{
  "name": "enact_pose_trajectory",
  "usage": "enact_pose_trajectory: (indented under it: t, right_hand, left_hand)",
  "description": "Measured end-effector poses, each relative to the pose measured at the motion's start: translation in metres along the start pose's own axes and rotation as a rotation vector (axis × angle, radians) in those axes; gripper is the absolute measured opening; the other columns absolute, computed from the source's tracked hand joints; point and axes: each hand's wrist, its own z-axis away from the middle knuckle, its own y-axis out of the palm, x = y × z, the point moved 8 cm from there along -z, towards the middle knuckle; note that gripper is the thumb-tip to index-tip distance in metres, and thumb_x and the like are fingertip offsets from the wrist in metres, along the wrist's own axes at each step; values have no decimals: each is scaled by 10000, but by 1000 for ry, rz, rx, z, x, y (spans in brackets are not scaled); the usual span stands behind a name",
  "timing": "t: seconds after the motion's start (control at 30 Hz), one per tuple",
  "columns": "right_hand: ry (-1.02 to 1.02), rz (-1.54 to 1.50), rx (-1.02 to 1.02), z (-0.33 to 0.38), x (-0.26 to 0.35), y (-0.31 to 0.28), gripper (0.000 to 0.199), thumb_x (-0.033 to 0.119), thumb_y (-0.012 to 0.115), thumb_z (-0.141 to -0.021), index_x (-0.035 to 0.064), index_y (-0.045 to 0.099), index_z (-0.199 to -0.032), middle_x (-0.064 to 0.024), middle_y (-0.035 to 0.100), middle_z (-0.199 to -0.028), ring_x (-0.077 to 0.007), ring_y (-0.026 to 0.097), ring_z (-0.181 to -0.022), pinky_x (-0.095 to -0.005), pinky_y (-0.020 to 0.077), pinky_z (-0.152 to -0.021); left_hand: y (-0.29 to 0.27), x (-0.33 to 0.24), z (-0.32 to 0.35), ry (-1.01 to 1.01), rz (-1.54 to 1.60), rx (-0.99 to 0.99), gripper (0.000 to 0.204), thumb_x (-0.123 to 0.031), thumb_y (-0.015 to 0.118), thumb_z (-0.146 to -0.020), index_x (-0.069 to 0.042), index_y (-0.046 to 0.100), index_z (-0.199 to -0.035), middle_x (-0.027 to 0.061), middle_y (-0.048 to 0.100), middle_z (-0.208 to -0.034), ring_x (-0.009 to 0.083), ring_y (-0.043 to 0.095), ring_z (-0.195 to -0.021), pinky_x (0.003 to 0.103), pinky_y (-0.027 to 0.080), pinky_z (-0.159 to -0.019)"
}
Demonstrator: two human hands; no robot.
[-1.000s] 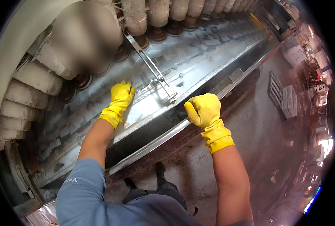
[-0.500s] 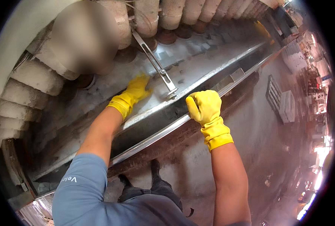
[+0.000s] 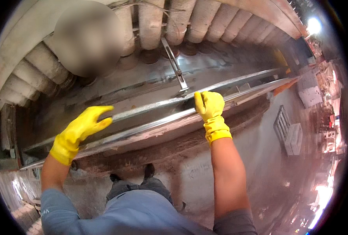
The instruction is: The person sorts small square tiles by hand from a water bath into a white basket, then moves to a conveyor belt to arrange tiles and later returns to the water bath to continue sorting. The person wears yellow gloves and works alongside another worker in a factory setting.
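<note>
Both hands have shifted since the earlier frames: the left hand [image 3: 78, 133] has come off the wet inner floor of the metal trough [image 3: 142, 84] and now hovers, fingers released and spread, just above the trough's shiny front rail [image 3: 142, 121] at about 9 o'clock. The right hand [image 3: 210, 105], at 1 o'clock, keeps its fingers clenched over the same rail, beside the foot of a slanted metal bracket [image 3: 176, 70]. Both wear yellow rubber gloves. The rail runs across the middle of the view from 8 o'clock to 2 o'clock. As a judgement, whatever was done inside the trough looks finished or paused; its floor is wet and streaked. Behind it, at 12 o'clock, stands a row of pale rollers [image 3: 197, 23]. On the floor at 3 o'clock lies a pale grated crate [image 3: 287, 133]; labels or signs are too blurred to tell.
</note>
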Motion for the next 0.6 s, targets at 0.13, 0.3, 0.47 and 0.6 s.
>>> enact_pose_trajectory:
  t: [0.13,0.3,0.47,0.6]
  right_hand:
    - [38,-2,-15,4,-3,-3,477,368,672,-1034,72,671,-660,-163,663,-650,-419,661,-651,-516,489,-619]
    - [91,46,24,-2,-2,6,458,414,701,-993,54,708,-710,-226,667,-704,-457,663,-688,-531,502,-653]
    - [80,54,40,0,-11,8,486,465,645,-1018,56,712,-764,-218,683,-732,-454,671,-712,-539,513,-675]
    - [148,58,152,-1,-14,14,501,493,616,-1037,59,708,-806,-175,713,-756,-437,693,-762,-523,529,-740]
  left_hand:
    - [-30,41,122,-269,52,-132,558,-373,725,-1017,-44,659,-1462,232,675,-1445,397,628,-1340,448,460,-1162]
    - [-36,241,289,-573,-191,-768,540,-472,683,-1038,-61,717,-1387,209,721,-1386,396,666,-1305,444,502,-1115]
    - [-39,261,286,-833,-165,-674,589,-514,682,-1025,-67,697,-1408,189,719,-1399,375,668,-1315,457,514,-1101]
    - [-40,263,288,-923,-160,-678,617,-562,665,-1017,-81,701,-1403,156,730,-1393,353,686,-1293,454,524,-1087]
